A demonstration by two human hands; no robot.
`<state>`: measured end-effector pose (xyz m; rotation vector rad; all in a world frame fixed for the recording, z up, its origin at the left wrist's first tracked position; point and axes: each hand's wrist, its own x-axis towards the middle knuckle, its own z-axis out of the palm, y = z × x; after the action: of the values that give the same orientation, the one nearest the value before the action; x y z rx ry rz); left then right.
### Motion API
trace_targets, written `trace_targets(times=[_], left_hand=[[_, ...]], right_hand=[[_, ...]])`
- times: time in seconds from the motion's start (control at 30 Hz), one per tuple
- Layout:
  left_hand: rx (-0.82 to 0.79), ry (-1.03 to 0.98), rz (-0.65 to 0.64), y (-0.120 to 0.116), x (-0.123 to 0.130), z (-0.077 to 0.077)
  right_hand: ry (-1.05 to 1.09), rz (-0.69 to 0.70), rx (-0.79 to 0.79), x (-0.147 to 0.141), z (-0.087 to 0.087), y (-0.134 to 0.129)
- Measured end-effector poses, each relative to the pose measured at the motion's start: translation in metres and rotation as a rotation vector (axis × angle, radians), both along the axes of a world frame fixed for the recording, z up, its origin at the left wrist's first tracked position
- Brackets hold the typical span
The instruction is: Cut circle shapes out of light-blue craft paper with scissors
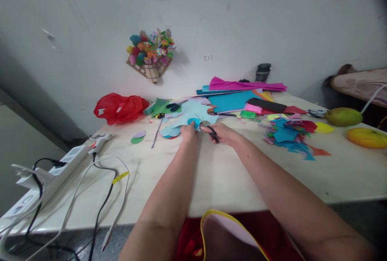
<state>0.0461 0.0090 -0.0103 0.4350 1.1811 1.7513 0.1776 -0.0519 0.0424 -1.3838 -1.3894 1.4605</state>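
Scissors [213,133], black-handled metal: our right hand [222,132] grips them; left hand [188,131] pinches round-edged blue paper [197,122], likely steadying it.

A bunch of flowers [151,51] hangs on the wall [242,19] at eleven o'clock from the middle of the view. A crumpled red bag [121,108] lies at nine, a white power strip [50,183] at eight. A dark cup [263,74] stands at two; a green fruit [343,117] lies at three, near a yellow fruit [366,137].

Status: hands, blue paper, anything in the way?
Left hand holding blue paper. Right hand on scissors, blades at the paper. Pale sheet just beyond; nothing seen blocking.
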Motion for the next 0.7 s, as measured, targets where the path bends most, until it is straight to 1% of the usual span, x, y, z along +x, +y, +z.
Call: trace_targets(times=[0.1, 0.17, 0.27, 0.4, 0.53, 0.67, 0.7], left_hand=[[-0.072, 0.059, 0.015, -0.006, 0.003, 0.008], [-0.075, 0.060, 0.025, -0.008, 0.004, 0.011], [-0.049, 0.048, 0.028, -0.009, 0.004, 0.012], [-0.062, 0.067, 0.036, -0.009, 0.003, 0.010], [-0.055, 0.081, 0.031, -0.007, 0.002, 0.007], [-0.032, 0.059, 0.026, -0.001, -0.002, -0.001], [-0.014, 0.042, 0.006, 0.002, -0.003, -0.004]], right_hand=[[0.038, 0.004, -0.021, 0.000, -0.002, 0.001], [0.058, 0.001, -0.036, -0.002, -0.004, 0.001], [0.082, -0.009, -0.048, -0.005, -0.006, 0.001], [0.079, 0.000, -0.040, -0.007, -0.007, 0.001], [0.061, -0.021, -0.034, -0.008, -0.007, -0.001], [0.055, -0.033, -0.020, -0.010, -0.007, -0.002], [0.055, -0.034, -0.018, -0.010, -0.007, -0.002]])
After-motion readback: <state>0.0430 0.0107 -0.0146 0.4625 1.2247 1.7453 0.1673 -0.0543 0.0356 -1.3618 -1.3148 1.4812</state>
